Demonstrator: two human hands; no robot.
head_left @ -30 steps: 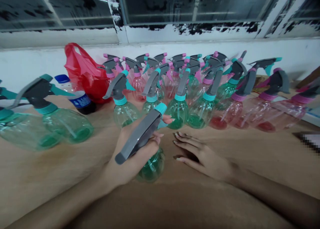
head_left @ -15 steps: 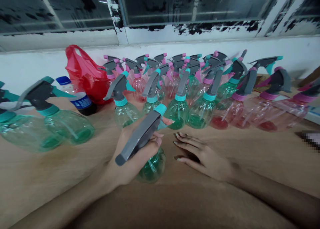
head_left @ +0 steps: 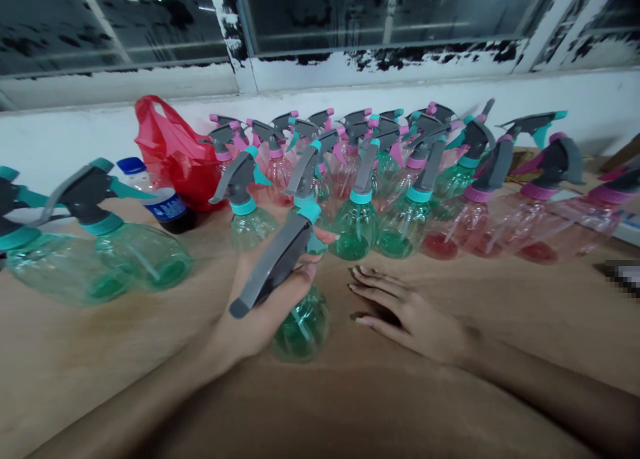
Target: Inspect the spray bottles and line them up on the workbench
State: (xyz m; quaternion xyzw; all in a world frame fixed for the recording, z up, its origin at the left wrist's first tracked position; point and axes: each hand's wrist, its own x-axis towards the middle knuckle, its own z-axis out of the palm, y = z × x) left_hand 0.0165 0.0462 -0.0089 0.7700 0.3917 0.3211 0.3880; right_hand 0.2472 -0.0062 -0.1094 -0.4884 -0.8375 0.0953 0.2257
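Observation:
My left hand (head_left: 265, 312) is wrapped round the neck of a green spray bottle (head_left: 303, 329) with a grey trigger head and a turquoise nozzle. The nozzle points away from me, toward the far rows. Its neck and collar are hidden by my fingers; the clear green base shows below them. To the right, my right hand (head_left: 410, 312) lies on the wooden table (head_left: 475, 399), fingers stretched forward and holding nothing. Just beyond my hands stand another green spray bottle (head_left: 355, 229) and its neighbour, a matching green spray bottle (head_left: 403, 229).
Several pink spray bottles (head_left: 457, 225) stand at the right and in the rows behind. Two green spray bottles (head_left: 145, 255) are at the left. A red plastic bag (head_left: 180, 159) and a dark drink bottle (head_left: 167, 209) sit at back left, before the white wall (head_left: 65, 135).
My left hand and the spray bottle's head have shifted slightly left, with the bottle tilting a little. My right hand has stayed in place.

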